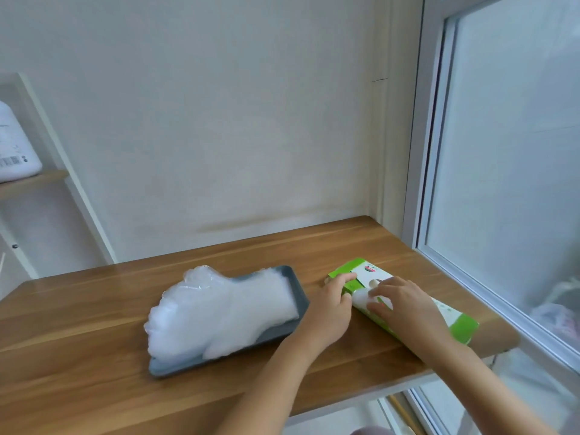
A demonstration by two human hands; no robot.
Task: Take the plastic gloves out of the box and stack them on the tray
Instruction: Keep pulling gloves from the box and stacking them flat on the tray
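A green and white glove box [452,320] lies flat on the right part of the wooden table. My left hand [332,304] grips its left end, thumb on top. My right hand [400,301] lies over the box's top opening, fingertips pinching the white plastic glove [364,299] that sticks out there. To the left, a grey tray [284,274] holds a thick stack of clear plastic gloves [219,312] whose finger ends hang over the tray's left edge.
The wooden table [94,356] meets a white wall at the back and a window frame [470,277] on the right. A shelf [34,180] with a white container [15,152] stands at far left.
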